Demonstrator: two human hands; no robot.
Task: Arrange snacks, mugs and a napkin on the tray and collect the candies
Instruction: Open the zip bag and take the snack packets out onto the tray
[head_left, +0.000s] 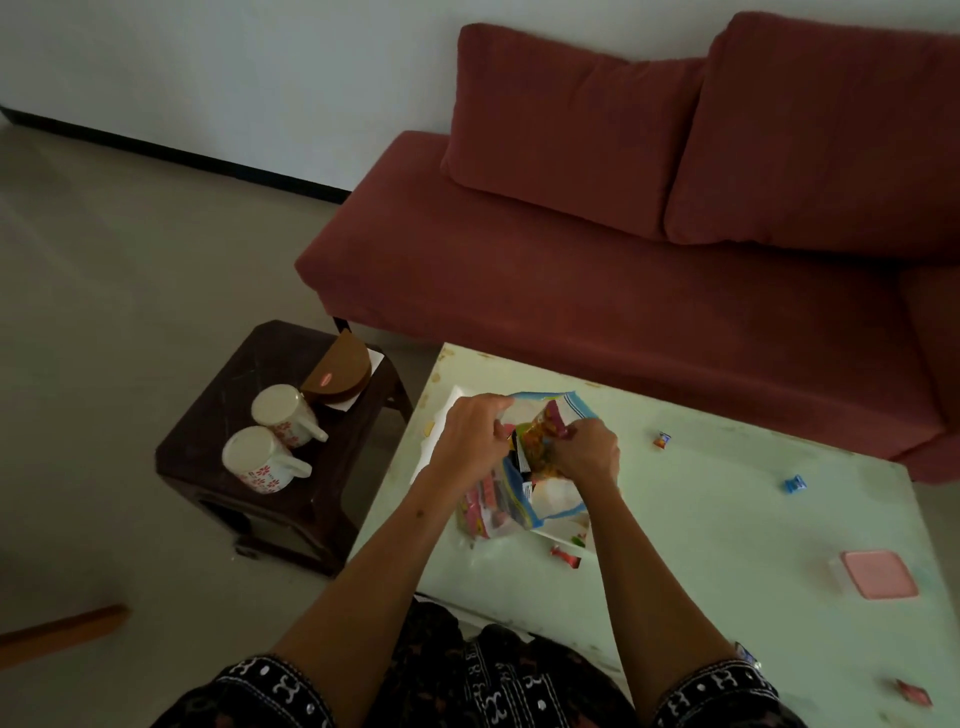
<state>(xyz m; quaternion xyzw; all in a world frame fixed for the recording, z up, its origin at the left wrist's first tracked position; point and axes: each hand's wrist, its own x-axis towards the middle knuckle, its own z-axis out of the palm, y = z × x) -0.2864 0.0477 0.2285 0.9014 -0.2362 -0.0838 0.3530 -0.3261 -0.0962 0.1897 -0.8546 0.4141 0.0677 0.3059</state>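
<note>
Frame centre: left hand (470, 441) grips the bag (519, 499) rim over the tray (441, 415) on the bench (727, 519), right hand (589, 452) pinches a snack packet (540, 441); mugs (270, 441) on stool (208, 426) at left

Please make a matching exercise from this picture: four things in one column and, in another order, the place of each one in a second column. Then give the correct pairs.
Things:
1. two flowered mugs
2. pink-lidded box
3. blue candy
4. clear snack bag

Places:
A. alone on the table, toward its right side
B. held between both hands, over the white tray
C. on the dark stool left of the table
D. near the table's right edge, closer to the person

Pairs: 1-C, 2-D, 3-A, 4-B
</note>
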